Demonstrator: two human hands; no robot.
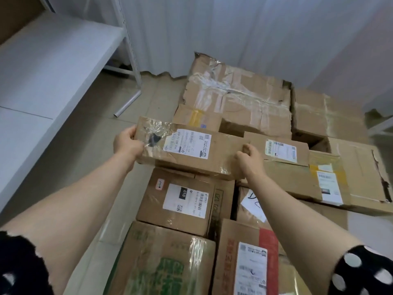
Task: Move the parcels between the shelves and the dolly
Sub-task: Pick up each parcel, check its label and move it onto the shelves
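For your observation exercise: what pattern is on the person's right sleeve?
The right sleeve is black with white dots; head view.

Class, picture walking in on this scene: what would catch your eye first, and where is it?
Two hands grip a long box at the centre, left hand at its left end, right hand near its right. Behind it sits a battered box, and a white shelf stands far left.

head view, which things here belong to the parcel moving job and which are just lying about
In the job: flat parcel gripped by left hand and right hand; stacked parcels; white shelf.
Lying about: metal tube on the floor; white curtain.
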